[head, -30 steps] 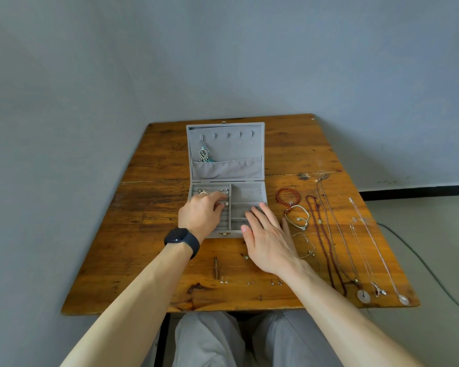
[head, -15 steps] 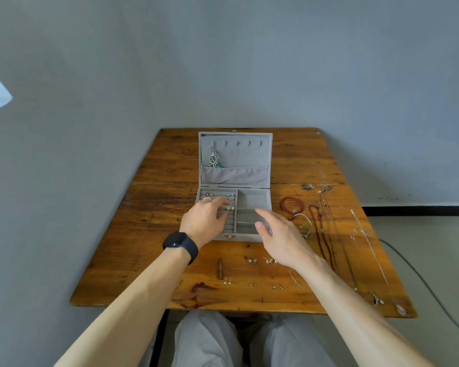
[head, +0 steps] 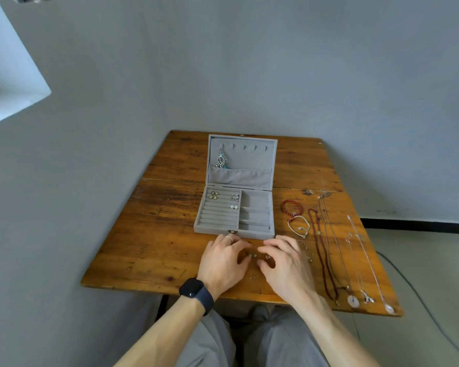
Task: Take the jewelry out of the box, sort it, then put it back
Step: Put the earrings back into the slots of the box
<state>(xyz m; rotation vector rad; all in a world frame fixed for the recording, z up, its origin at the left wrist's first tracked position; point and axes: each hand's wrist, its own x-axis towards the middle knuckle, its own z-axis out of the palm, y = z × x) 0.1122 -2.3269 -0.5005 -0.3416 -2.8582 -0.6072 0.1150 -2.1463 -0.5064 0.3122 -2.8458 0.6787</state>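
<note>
A: Box (head: 212,229) — where is it?
B: Mid-table (head: 157,234). Lid (head: 252,157) open, standing up at the back. A dangly earring (head: 221,160) hangs from the lid's leftmost hook.
A: Inside?
B: All in the left section, on the ring rolls. Pale earrings (head: 214,195) are at the back left and a silver pair (head: 234,198) at the back right. Pearl studs (head: 233,206) sit just in front of that pair.
A: Hands?
B: Both on the table just in front of the box, close together. Left hand (head: 221,258) has its fingers curled, tips at a small stud (head: 251,255). Right hand (head: 285,263) has its fingers arched and thumb tucked under. A second stud (head: 267,257) lies right by its fingertips.
A: Gripping anything?
B: Can't tell for either hand. The tips touch or nearly touch the studs, and blur hides whether anything is pinched.
A: Rest of the jewelry?
B: Laid out right of the box. Red bracelet (head: 291,207), with a white bracelet (head: 298,225) just in front of it. Then a bead necklace (head: 321,255) and thin chains (head: 363,255) running front to back — pendants at the near edge. Tiny studs (head: 252,277) lie between the wrists. Watch (head: 196,291) on the left wrist.
</note>
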